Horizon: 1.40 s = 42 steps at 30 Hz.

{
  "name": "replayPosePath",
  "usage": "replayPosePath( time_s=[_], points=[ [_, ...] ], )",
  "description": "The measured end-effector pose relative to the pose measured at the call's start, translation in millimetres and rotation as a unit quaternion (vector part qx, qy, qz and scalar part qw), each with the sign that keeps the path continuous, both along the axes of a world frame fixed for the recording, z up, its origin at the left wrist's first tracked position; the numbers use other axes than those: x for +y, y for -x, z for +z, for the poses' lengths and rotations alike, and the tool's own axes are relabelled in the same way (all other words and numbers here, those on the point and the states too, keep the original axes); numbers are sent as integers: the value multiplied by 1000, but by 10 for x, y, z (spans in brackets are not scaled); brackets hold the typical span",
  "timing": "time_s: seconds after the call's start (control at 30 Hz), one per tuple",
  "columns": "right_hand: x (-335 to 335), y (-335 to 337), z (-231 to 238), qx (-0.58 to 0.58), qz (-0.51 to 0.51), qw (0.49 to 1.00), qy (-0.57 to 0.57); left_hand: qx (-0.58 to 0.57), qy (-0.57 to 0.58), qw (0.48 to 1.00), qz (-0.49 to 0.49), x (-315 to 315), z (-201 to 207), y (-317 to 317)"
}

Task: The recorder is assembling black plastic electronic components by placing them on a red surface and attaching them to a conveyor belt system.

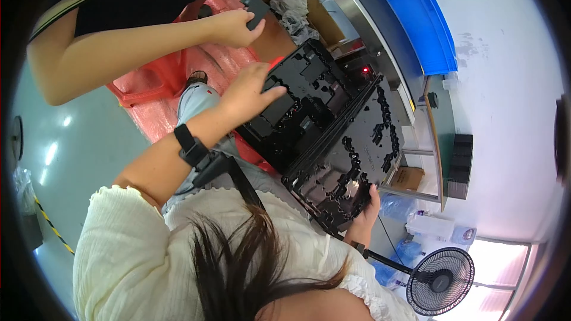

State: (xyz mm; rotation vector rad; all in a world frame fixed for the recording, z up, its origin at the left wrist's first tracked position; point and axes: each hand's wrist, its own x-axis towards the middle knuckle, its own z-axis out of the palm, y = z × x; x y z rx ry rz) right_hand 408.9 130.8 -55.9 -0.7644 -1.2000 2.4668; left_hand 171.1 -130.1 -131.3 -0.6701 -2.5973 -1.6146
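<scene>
A black plastic case (309, 104) lies opened out in front of me, its two halves joined along a ridge. Both halves have moulded recesses with wavy edges. My left hand (253, 92) is over the far-left edge of one half, thumb stretched out across it and apart from the fingers; contact is hard to tell. At the outer corner of the other half, the lid (363, 148), my right hand (367, 211) grips the rim, its fingers partly hidden behind. Another person's hand (238, 27) holds a small dark grey block (256, 10) beyond the case.
Pink wrapping (220, 59) and a red plastic stool (154, 77) are at the left. A cardboard box (327, 21) with crumpled plastic stands beyond the case. To the right are a metal-edged bench (351, 0), a blue bin (416, 18), water bottles (401, 252) and a black fan (440, 280).
</scene>
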Motion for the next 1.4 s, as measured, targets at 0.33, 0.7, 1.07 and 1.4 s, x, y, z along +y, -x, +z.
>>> replayPosePath(
  time_s=[0.33,0.7,1.07,1.4],
  points=[
    [49,-226,-34,12,-3,999,32,-39,-3,997,-69,72,-386,-41],
    [129,-405,-29,38,-3,998,55,-51,74,994,-65,234,-272,-163],
    [238,-591,-16,64,36,993,92,-57,49,997,-20,285,-368,-103],
    [429,-724,-62,11,-77,997,-8,-26,84,996,-34,145,-249,-61]
  ],
)
